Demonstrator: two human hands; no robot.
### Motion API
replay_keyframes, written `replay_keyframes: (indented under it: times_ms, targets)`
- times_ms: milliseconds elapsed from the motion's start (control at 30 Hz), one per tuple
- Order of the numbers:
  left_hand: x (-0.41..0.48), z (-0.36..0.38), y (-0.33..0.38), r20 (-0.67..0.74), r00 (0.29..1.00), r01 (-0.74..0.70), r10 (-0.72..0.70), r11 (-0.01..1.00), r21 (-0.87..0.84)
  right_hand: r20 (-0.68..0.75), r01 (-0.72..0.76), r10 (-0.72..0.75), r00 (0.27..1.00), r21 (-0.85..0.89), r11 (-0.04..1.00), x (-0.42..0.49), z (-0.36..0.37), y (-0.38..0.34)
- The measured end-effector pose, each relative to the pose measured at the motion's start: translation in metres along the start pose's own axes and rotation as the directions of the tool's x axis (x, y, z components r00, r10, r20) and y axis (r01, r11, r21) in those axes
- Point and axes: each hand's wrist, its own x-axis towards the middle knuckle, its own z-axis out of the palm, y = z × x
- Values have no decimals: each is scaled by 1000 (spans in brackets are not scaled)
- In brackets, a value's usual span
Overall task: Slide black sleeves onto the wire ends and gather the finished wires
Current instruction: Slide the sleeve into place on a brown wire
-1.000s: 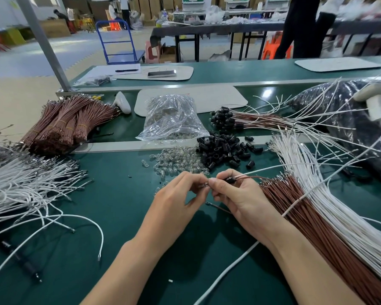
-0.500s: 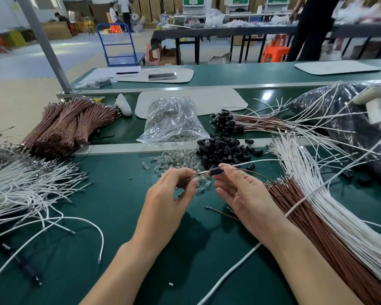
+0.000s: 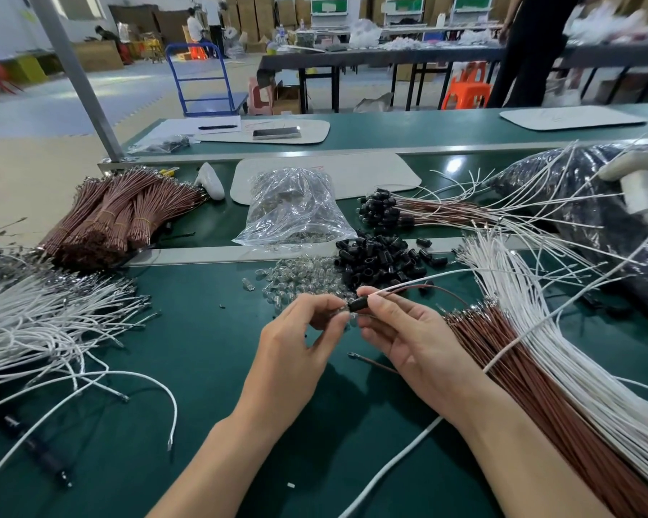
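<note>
Hands over the green table (image 3: pixel 203 349): our right hand (image 3: pixel 416 342) pinches a black sleeve (image 3: pixel 358 304) threaded on a white and brown wire pair (image 3: pixel 408 287); our left hand (image 3: pixel 296 349) pinches the sleeve's left end. Just behind lie loose sleeves (image 3: pixel 378 261), farther back finished wires (image 3: pixel 386 209).

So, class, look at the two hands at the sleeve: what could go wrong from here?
1. The sleeve is held only by fingertip pinches of the left hand and right hand; it may slip and drop among the loose sleeves.
2. The two wires run toward the brown bundle; pulling could tangle them.
3. A stray brown wire lies under the right hand and could be swept away.
</note>
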Motion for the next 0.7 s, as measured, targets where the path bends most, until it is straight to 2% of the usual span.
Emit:
replay_keyframes:
  times_ms: [467, 600, 700]
  targets:
    - [-1, 1, -4, 15, 997, 77, -76, 994, -76, 4, -27, 27, 1000, 7, 1000, 1, 2, 5]
    - [0, -1, -2, 0, 1000, 1, -1, 1000, 15, 14, -34, 33, 999, 48, 998, 0, 5, 5]
    - [1, -1, -1, -5, 1000, -9, 9, 998, 55, -53, 39, -38, 998, 21, 999, 1, 3, 5]
